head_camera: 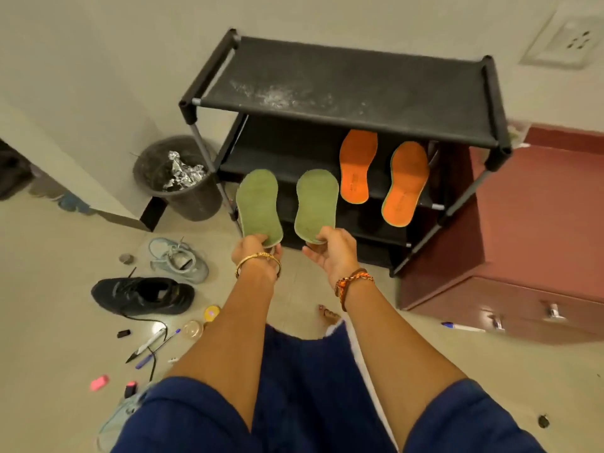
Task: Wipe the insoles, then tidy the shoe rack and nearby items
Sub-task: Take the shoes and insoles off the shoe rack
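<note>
1. The left hand (256,253) pinches the heel end of a green insole (259,206), held upright in front of the shoe rack (343,89).
2. The right hand (330,253) pinches a second green insole (316,205), just beside the first.
3. Two orange insoles (358,165) (404,183) lean on the rack's middle shelves.
4. A waste bin (178,178) with crumpled foil stands left of the rack.
5. A black shoe (143,295), a pale blue shoe (178,259) and pens (157,348) lie on the floor (58,289).
6. A maroon cabinet (523,240) stands to the right of the rack.
</note>
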